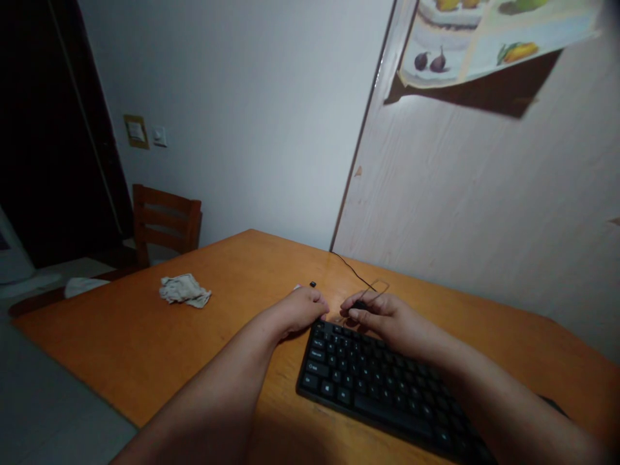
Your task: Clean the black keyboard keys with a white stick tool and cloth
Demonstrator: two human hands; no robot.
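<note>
A black keyboard [372,381] lies on the orange wooden table [145,349], its cable [353,271] running toward the wall. My left hand [300,310] rests at the keyboard's far left corner, fingers curled closed; what it holds, if anything, is hidden. My right hand [382,318] sits over the keyboard's far edge, fingers pinched round a small dark thing near the cable end. A tiny black piece [312,284] lies on the table just beyond my left hand.
A crumpled grey cloth [185,290] lies on the table to the left. A wooden chair [165,219] stands behind the table's far left corner. A pale wall panel [484,213] rises right behind the table.
</note>
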